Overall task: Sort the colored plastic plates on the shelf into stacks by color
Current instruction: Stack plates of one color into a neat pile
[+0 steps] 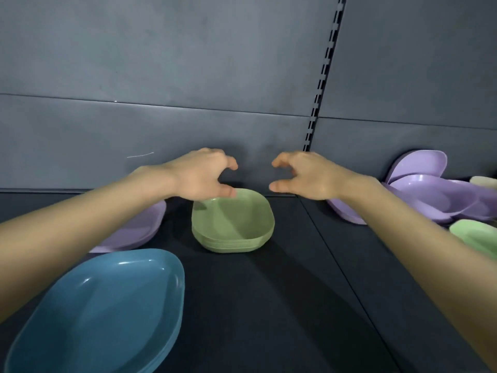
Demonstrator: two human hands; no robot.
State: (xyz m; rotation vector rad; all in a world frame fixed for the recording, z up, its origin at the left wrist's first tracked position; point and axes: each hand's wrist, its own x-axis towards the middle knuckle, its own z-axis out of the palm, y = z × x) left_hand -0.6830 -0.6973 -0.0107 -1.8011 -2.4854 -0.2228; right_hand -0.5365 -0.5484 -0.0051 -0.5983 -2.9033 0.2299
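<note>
Head view looks down on a dark shelf (269,305) with a grey back panel (188,76) and a slotted upright (324,76) running up it. A stack of green plates (234,224) sits on the shelf near the back panel, neatly nested with the edges of several plates showing at its front.

Both hands hang over the far side of that green stack. The left hand (201,173) is above the stack's back left corner. Its fingers are bent, with a wide gap between them and the thumb, and it holds nothing. The thumb lies over the stack's rear rim, and I cannot tell whether it touches. The right hand (304,176) is just right of the stack's back edge, clear of it, in a mirrored pose with bent fingers, a wide gap and nothing in its grip.

Left of the green stack, partly under the left forearm, lies a purple plate (139,230). Nearer the camera and left of the green stack is a stack of blue plates (107,313). Well to the right of the green stack, a loose heap of purple plates (430,189) leans against the back panel, some tilted up. A pale cream plate (484,181) shows at the heap's far edge, and a lighter green plate (476,235) lies in front of it.
</note>
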